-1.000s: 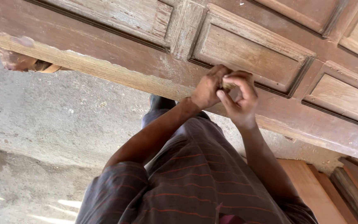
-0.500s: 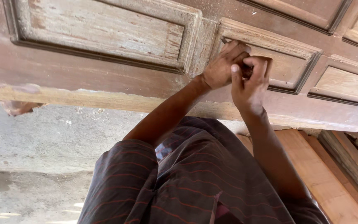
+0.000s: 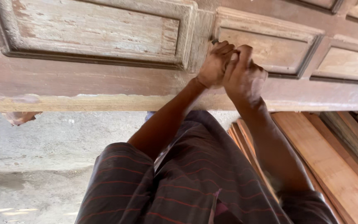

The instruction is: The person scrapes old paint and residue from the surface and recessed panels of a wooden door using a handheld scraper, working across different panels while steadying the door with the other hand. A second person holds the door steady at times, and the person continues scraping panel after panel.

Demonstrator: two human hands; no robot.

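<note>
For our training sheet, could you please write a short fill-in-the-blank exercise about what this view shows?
1. Both hands, the left hand and the right hand, press together against a panelled wooden ____.
2. The floor at lower left is made of grey ____.
3. The planks lie at the lower ____ of the view.
4. The person's dark cloth has thin red ____.

Missing words: door; concrete; right; stripes
</note>
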